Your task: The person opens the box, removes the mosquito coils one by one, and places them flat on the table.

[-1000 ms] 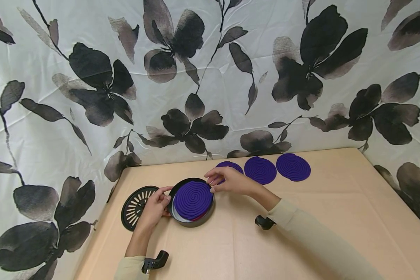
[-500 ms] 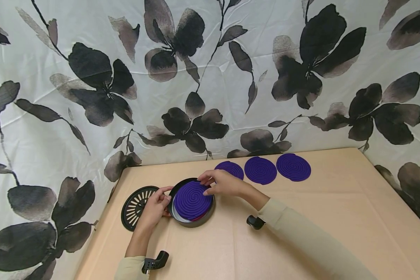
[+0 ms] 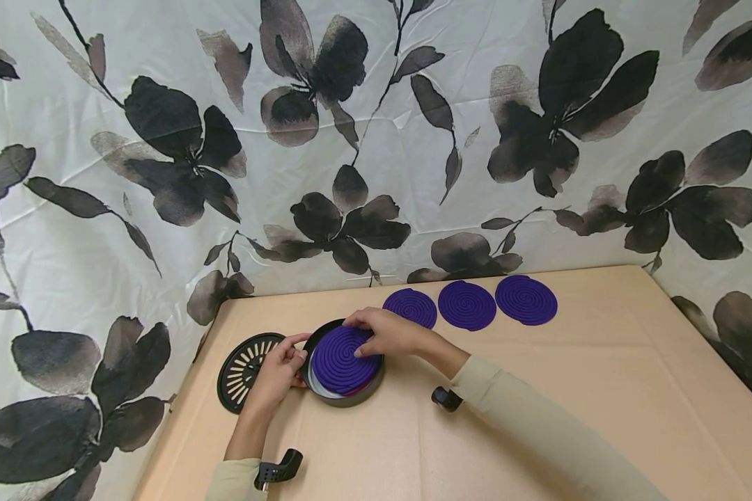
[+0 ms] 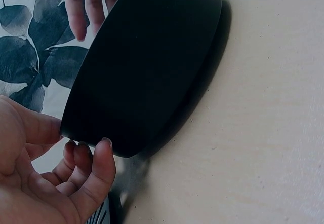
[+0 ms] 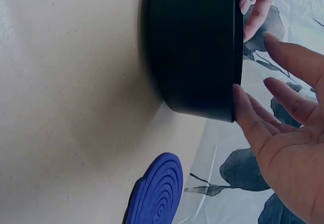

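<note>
A round black container [image 3: 366, 396] stands on the table, and a purple spiral-grooved coaster [image 3: 338, 365] lies at its top, with a pale edge and a bit of red showing beneath. My left hand [image 3: 278, 372] grips the container's left rim between thumb and curled fingers, as the left wrist view of the container [image 4: 147, 67] also shows. Over the coaster's right part is my right hand [image 3: 388, 334], thumb low and fingers spread toward the far rim. In the right wrist view, one fingertip of my right hand [image 5: 291, 148] touches the container's rim.
Left of the container lies a black slotted disc [image 3: 235, 376], partly behind my left hand. Three purple spiral coasters, left [image 3: 410, 307], middle [image 3: 466, 305] and right [image 3: 526, 299], lie in a row along the table's back edge. A floral cloth [image 3: 376, 139] hangs behind.
My right hand has moved left from the container's right rim to over the purple coaster. The left hand and the container have stayed in place.
</note>
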A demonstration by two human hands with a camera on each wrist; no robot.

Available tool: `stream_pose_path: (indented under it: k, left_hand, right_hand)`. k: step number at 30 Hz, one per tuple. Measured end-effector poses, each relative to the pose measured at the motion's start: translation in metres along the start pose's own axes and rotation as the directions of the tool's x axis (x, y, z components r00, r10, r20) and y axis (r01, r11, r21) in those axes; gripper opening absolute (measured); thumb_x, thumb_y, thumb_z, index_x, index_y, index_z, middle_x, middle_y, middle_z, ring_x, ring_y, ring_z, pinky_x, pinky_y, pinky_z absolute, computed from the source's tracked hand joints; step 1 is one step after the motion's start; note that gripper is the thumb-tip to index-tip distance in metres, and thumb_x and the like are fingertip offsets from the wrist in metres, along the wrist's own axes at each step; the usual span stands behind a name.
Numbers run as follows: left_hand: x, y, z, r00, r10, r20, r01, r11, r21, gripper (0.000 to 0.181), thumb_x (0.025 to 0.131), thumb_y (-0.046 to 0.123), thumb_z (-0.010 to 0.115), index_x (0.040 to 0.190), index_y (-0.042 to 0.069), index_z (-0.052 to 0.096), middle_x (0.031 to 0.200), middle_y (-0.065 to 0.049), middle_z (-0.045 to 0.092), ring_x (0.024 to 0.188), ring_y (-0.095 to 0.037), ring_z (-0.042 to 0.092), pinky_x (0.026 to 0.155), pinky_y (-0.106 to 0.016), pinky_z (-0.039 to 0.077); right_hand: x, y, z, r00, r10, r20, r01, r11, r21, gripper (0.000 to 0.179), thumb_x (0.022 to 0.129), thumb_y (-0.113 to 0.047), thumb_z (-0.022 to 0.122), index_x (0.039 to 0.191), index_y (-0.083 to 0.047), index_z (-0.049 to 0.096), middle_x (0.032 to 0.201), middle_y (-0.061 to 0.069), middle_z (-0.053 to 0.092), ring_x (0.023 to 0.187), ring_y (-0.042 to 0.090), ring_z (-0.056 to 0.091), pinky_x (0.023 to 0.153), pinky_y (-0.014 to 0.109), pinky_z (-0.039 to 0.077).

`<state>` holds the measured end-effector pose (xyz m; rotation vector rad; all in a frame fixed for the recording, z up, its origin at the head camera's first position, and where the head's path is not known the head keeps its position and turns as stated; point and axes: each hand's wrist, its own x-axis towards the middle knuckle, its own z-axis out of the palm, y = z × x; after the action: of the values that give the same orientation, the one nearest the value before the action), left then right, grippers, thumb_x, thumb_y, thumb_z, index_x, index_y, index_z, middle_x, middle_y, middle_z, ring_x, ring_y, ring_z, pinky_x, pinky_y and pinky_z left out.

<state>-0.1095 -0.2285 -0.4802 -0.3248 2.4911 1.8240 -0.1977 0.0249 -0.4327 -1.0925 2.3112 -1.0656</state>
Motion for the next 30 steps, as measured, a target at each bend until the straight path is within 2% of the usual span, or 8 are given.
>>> stream_pose_path:
  k: [6, 15, 23, 30]
  left_hand:
    - [-0.001, 0.001, 0.000, 1.000, -0.008, 0.001, 0.008, 1.000, -0.002, 0.038, 0.105, 0.005, 0.051, 0.143, 0.009, 0.055, 0.094, -0.008, 0.047, 0.070, -0.021, 0.053, 0.055, -0.034, 0.057]
    - [0.000, 0.002, 0.000, 1.000, -0.001, -0.008, 0.001, 1.000, 0.005, 0.037, 0.105, 0.005, 0.051, 0.141, 0.011, 0.057, 0.093, -0.007, 0.047, 0.068, -0.020, 0.054, 0.056, -0.032, 0.057]
    - [0.009, 0.005, -0.003, 1.000, -0.007, 0.004, 0.007, 1.000, 0.010, 0.037, 0.105, 0.005, 0.051, 0.141, 0.011, 0.057, 0.094, -0.008, 0.048, 0.069, -0.020, 0.054, 0.056, -0.032, 0.057]
    - [0.017, 0.005, -0.005, 1.000, -0.005, 0.012, 0.005, 1.000, 0.009, 0.037, 0.105, 0.003, 0.050, 0.140, 0.011, 0.057, 0.093, -0.008, 0.048, 0.067, -0.018, 0.054, 0.055, -0.031, 0.057]
  right_hand:
    - [0.001, 0.001, 0.002, 0.999, 0.032, 0.016, -0.033, 0.998, 0.051, 0.056, 0.088, -0.010, 0.079, 0.139, -0.003, 0.057, 0.142, 0.014, 0.055, 0.132, 0.029, 0.057, 0.110, 0.038, 0.047]
    - [0.001, 0.000, 0.001, 0.999, 0.026, 0.045, -0.033, 0.986, 0.166, 0.055, 0.089, -0.006, 0.077, 0.140, 0.000, 0.054, 0.141, 0.018, 0.054, 0.126, 0.030, 0.061, 0.100, 0.034, 0.055]
    - [0.008, -0.002, 0.000, 1.000, 0.022, 0.010, -0.022, 0.998, 0.058, 0.052, 0.088, -0.008, 0.078, 0.137, -0.002, 0.059, 0.138, 0.015, 0.057, 0.131, 0.032, 0.056, 0.103, 0.040, 0.052]
    - [0.013, 0.000, -0.001, 0.999, 0.041, 0.001, -0.041, 0.992, 0.118, 0.049, 0.090, -0.006, 0.076, 0.136, -0.003, 0.059, 0.140, 0.013, 0.057, 0.130, 0.031, 0.058, 0.107, 0.041, 0.050]
